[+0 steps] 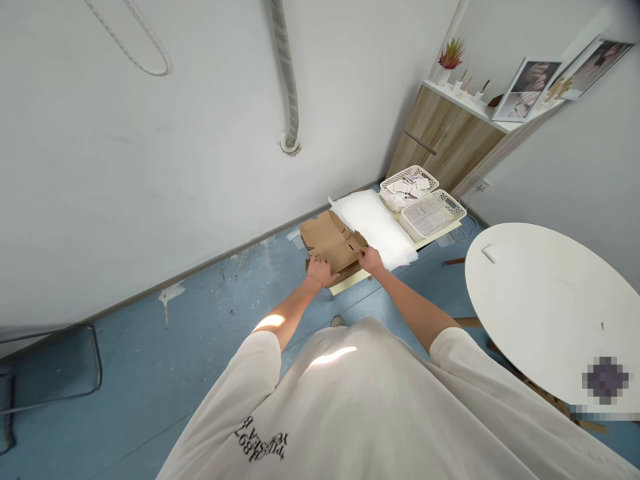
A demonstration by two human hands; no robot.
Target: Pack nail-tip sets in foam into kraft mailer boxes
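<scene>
A brown cardboard box (325,235), partly folded with its lid and flaps spread, lies at the near end of a low table. My left hand (320,271) is closed over the box's near left edge, thumb pointing right. At the right side, my right hand (370,259) pinches a small side flap. A dark slot shows in the cardboard beside my right fingers. Beyond the box lies a white foam-like sheet (373,220), close to its right edge. What is inside the box, if anything, cannot be made out.
Two white plastic baskets (433,215) stand at the table's far end, one holding small cards, the other clear packets. A wooden cabinet (445,133) is behind them. To the right is a round white table (550,287); a metal frame (97,360) stands far left. A wall runs behind.
</scene>
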